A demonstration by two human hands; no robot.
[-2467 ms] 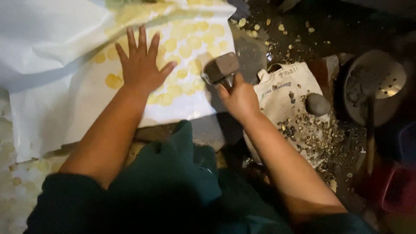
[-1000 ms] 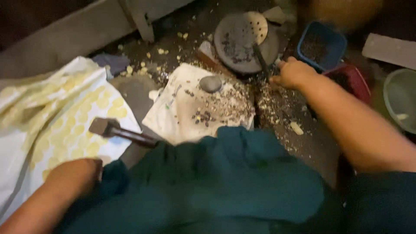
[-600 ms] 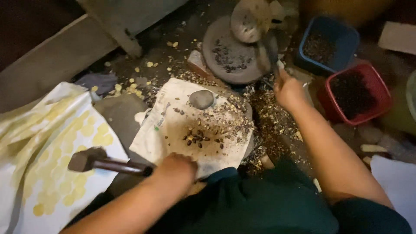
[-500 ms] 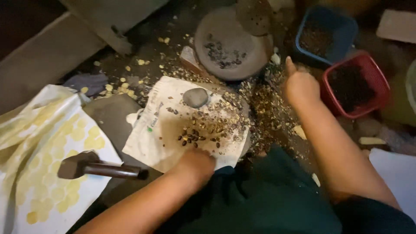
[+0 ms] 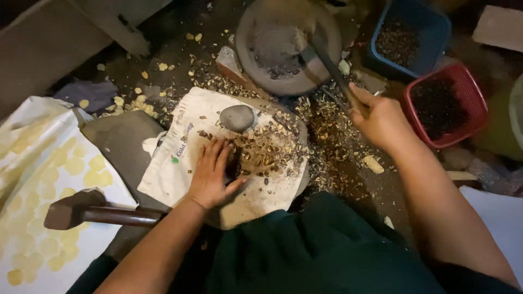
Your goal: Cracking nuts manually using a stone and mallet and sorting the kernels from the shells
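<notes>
My left hand (image 5: pixel 211 175) lies flat, fingers spread, on a white cloth (image 5: pixel 180 163) beside a pile of dark seeds and broken husks (image 5: pixel 267 155). A smooth grey stone (image 5: pixel 236 117) rests on the cloth just beyond the fingers. My right hand (image 5: pixel 381 121) grips the dark handle of a ladle (image 5: pixel 327 60) whose blurred head sits in a round grey pan (image 5: pixel 261 54). A hammer (image 5: pixel 87 211) lies on the white sheet with yellow spots (image 5: pixel 49 179) at the left, with no hand on it.
A blue tub (image 5: pixel 417 30) and a red tub (image 5: pixel 449 103), both holding dark seeds, stand at the right. Husks (image 5: pixel 338 158) litter the dark floor. A flat grey slab (image 5: pixel 122 144) lies left of the cloth. My green-clothed knee (image 5: pixel 321 250) fills the front.
The hammer was laid on the spotted sheet. My right hand reached for the ladle at the pan and took its handle. My left hand moved from the sheet onto the cloth.
</notes>
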